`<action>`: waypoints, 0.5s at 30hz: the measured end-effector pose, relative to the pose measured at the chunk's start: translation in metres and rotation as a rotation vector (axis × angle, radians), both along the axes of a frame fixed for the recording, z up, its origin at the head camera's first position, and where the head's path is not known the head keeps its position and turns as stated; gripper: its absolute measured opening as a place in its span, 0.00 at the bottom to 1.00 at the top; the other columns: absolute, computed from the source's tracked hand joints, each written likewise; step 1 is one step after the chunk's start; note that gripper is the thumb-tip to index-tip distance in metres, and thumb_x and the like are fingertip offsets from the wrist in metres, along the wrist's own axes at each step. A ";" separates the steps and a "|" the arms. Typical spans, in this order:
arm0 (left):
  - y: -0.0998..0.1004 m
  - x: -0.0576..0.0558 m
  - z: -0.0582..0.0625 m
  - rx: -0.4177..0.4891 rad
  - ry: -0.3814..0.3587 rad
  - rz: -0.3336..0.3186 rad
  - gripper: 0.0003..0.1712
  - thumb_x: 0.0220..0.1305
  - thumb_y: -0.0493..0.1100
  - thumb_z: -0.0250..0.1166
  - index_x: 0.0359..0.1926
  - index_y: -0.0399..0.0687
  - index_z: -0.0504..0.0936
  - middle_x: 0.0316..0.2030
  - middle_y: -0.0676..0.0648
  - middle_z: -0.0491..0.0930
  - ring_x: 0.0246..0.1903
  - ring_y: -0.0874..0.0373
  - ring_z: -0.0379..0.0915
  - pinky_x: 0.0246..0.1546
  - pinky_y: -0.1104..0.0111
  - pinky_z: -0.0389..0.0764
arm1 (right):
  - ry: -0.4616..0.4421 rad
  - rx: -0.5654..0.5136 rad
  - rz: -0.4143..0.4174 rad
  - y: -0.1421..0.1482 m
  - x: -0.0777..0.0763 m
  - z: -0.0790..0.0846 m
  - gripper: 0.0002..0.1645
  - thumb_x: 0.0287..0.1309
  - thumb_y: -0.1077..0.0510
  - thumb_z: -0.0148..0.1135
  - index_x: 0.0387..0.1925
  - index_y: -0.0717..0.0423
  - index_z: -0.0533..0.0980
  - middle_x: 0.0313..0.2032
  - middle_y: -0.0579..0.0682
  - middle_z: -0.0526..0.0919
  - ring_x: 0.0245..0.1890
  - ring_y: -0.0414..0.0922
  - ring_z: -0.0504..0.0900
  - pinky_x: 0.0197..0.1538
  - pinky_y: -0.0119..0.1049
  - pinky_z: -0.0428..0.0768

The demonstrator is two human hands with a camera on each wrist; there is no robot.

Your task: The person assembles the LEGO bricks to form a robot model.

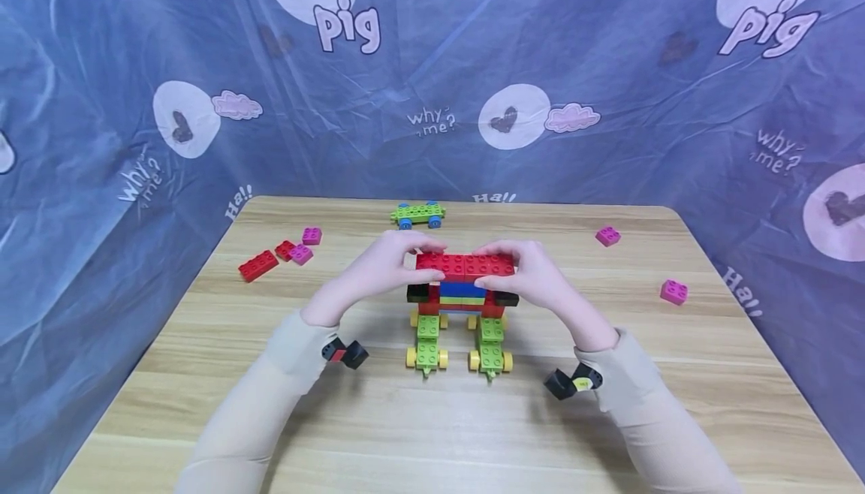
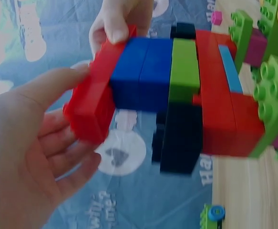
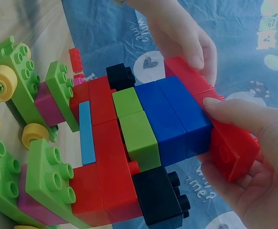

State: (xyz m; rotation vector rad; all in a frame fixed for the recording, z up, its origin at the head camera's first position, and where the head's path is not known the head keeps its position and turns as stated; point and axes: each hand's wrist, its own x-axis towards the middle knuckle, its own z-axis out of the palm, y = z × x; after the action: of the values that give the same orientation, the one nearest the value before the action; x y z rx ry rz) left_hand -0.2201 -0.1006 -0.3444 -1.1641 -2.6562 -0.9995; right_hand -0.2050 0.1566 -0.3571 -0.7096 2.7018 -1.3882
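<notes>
Two long red bricks (image 1: 446, 263) lie end to end across the top of a built brick figure. My left hand (image 1: 385, 263) grips the left end, thumb on the near side, fingers behind. The right end is held likewise by my right hand (image 1: 530, 272). Underneath come blue bricks (image 3: 177, 114), lime green bricks (image 3: 141, 140) and more red bricks (image 3: 112, 167). Black bricks (image 2: 180, 138) jut out on either side. A flat light blue piece (image 3: 86, 133) shows at the underside. The figure stands on two lime green bases (image 1: 427, 355) with yellow wheels.
At the back sits a green wheeled base (image 1: 419, 213) with blue wheels. Loose red bricks (image 1: 258, 266) and pink bricks (image 1: 311, 236) lie at the left. Two pink bricks, one nearer (image 1: 674, 292), lie at the right. A blue printed curtain (image 1: 432, 66) hangs behind the table.
</notes>
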 end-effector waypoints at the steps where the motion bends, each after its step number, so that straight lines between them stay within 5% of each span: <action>1: -0.004 0.000 0.000 0.018 0.001 0.000 0.25 0.55 0.47 0.72 0.53 0.42 0.82 0.48 0.47 0.84 0.46 0.56 0.79 0.50 0.62 0.79 | -0.003 0.001 0.000 0.000 0.000 0.000 0.26 0.47 0.58 0.75 0.49 0.63 0.80 0.39 0.57 0.86 0.31 0.43 0.80 0.35 0.30 0.79; 15: -0.062 -0.010 -0.023 0.086 0.021 0.068 0.21 0.53 0.40 0.73 0.50 0.41 0.83 0.44 0.45 0.86 0.42 0.54 0.80 0.47 0.59 0.80 | -0.029 -0.018 -0.004 0.000 0.001 0.001 0.26 0.47 0.58 0.75 0.49 0.63 0.80 0.39 0.57 0.86 0.31 0.43 0.80 0.35 0.29 0.79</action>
State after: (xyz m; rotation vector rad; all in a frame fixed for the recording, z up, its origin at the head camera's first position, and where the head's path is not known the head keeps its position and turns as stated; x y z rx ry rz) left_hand -0.2298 -0.1627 -0.3672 -1.0547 -2.5892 -1.0723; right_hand -0.2037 0.1566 -0.3559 -0.6801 2.6730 -1.4148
